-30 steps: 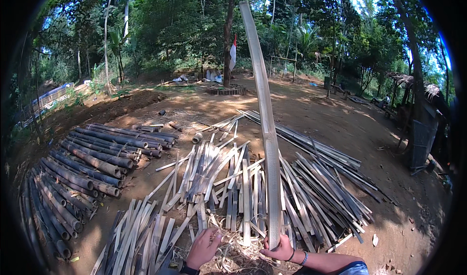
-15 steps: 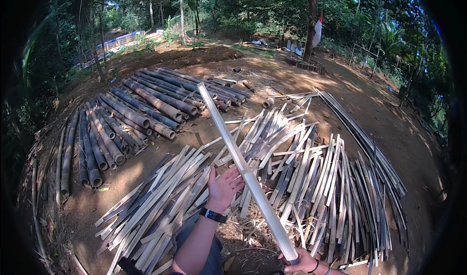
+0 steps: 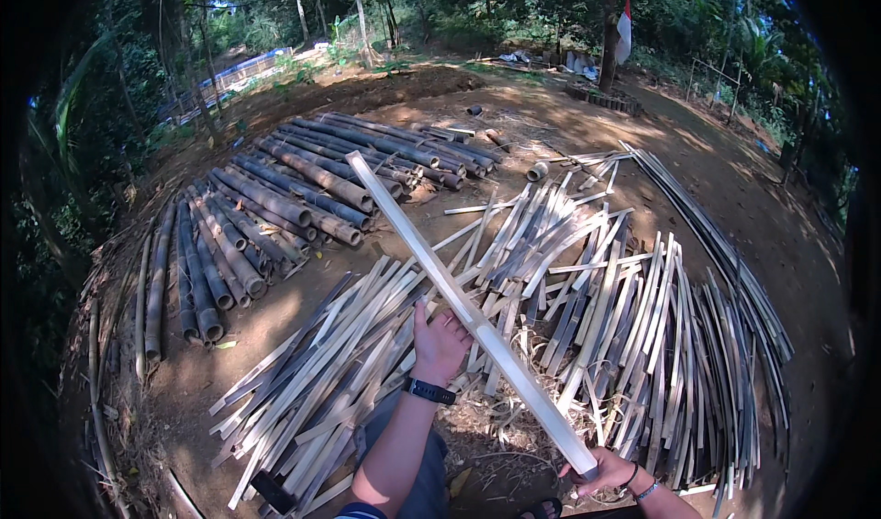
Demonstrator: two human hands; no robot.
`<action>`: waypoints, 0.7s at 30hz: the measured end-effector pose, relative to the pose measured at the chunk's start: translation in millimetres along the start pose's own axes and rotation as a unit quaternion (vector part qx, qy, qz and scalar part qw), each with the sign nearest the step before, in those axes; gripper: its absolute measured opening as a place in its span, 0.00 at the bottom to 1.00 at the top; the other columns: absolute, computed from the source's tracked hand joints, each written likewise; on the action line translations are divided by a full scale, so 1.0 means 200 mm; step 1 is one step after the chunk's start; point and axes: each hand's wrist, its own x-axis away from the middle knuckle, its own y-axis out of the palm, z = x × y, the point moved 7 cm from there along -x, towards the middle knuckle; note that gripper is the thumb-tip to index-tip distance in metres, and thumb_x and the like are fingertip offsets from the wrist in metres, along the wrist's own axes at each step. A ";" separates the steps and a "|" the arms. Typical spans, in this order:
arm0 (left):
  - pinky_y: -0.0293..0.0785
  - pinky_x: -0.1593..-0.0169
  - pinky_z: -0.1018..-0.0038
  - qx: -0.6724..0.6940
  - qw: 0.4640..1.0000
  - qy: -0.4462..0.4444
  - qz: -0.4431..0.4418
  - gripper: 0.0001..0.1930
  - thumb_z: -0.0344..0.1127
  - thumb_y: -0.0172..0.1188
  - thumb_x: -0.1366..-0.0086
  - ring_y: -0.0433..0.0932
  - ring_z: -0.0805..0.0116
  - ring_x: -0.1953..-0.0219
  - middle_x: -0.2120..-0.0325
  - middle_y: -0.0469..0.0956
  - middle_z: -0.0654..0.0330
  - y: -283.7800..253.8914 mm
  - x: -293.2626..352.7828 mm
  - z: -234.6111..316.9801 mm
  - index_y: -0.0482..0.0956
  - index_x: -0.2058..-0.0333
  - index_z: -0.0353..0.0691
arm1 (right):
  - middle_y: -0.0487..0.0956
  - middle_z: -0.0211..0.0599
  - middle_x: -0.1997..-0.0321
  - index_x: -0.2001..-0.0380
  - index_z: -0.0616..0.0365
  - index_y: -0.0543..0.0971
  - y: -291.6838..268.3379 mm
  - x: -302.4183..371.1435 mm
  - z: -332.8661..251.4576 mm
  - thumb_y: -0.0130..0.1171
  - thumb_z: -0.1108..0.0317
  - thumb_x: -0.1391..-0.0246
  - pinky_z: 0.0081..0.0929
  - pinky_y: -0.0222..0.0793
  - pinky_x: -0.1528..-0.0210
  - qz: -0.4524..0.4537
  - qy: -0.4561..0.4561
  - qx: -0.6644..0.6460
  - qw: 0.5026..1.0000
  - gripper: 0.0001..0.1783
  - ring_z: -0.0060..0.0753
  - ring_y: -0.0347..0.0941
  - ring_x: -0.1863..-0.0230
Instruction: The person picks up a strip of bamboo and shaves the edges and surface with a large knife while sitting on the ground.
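A long split bamboo slat (image 3: 439,279), pale on its upper face, slants across the middle from upper left to lower right. Its near end is in my right hand (image 3: 601,473), with fingers and thumb closed around it. My left hand (image 3: 440,343) is palm up beside the slat's middle, thumb raised and fingers apart; the fingertips reach the slat's edge, and I cannot tell whether they touch it. A black watch (image 3: 429,391) is on my left wrist. Below both hands are curly bamboo shavings (image 3: 496,413) on the ground.
Split bamboo strips lie in a left pile (image 3: 321,354) and a right pile (image 3: 633,335). Whole bamboo poles (image 3: 275,193) are stacked at far left. Long thin strips (image 3: 711,234) line the right side. A dark object (image 3: 273,491) is by my left leg. Trees and a flag (image 3: 624,37) stand behind.
The view has shifted, so the surroundings sit farther right and the piles slightly higher. The slat's far end has swung a little left. My left hand's fingers have curled slightly; my right hand keeps its hold.
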 end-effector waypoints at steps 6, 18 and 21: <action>0.69 0.49 0.60 0.061 0.998 0.014 -0.021 0.35 0.66 0.33 0.35 0.73 0.55 0.57 0.59 0.72 0.46 0.04 0.00 -0.02 0.62 0.50 0.37 | 0.73 0.22 0.73 0.51 0.60 0.74 -0.03 0.02 0.04 0.72 0.68 0.59 0.15 0.67 0.67 -0.024 0.044 0.034 0.998 0.29 0.14 0.69 0.71; 0.69 0.51 0.62 -0.080 0.989 0.080 -0.095 0.28 0.61 0.33 0.32 0.72 0.54 0.53 0.54 0.71 0.48 0.16 0.10 -0.11 0.59 0.45 0.46 | 0.65 0.58 0.45 0.42 0.64 0.60 -0.17 0.00 -0.19 0.74 0.39 0.75 0.39 0.60 0.41 0.264 -0.012 0.517 0.814 0.60 0.53 0.63 0.43; 0.63 0.43 0.61 -0.127 0.980 0.078 -0.133 0.29 0.61 0.32 0.32 0.66 0.52 0.43 0.44 0.63 0.45 0.19 0.13 -0.18 0.57 0.44 0.46 | 0.66 0.55 0.48 0.42 0.64 0.59 -0.17 0.02 -0.27 0.76 0.47 0.75 0.40 0.60 0.41 0.346 -0.043 0.496 0.795 0.58 0.55 0.65 0.45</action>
